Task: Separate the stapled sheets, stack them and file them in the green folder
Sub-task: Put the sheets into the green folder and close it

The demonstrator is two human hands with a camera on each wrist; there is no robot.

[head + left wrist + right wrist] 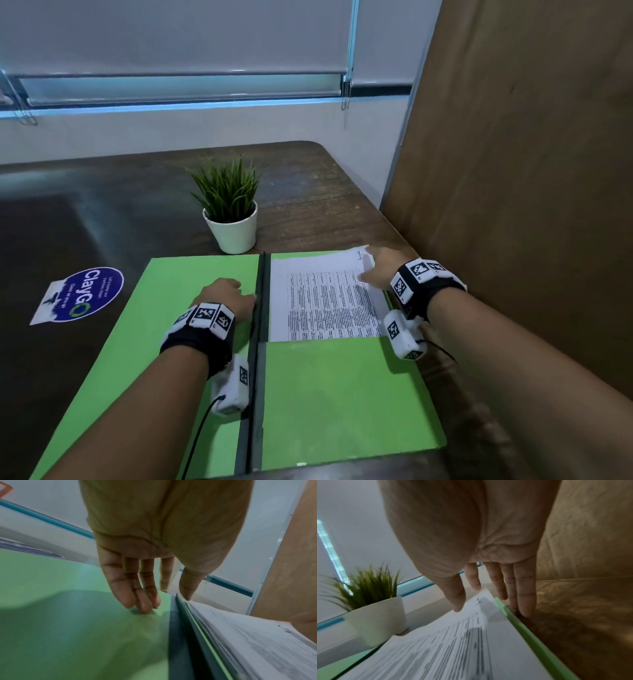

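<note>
Dark wood table [308,192], green folder [191,274] open, both hands flat, empty

The folder [191,291] is matt green card with a dark spine strip [262,301]. The sheets [325,301] are thin white printed paper. The worktop [308,192] is dark grained wood, faintly glossy. The pot [234,229] looks smooth and white. The sticker [85,294] is glossy.

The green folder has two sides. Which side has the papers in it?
The right half of the green folder, by the right hand: printed sheets sit in its pocket. The left half, under the left hand, is bare green.
</note>
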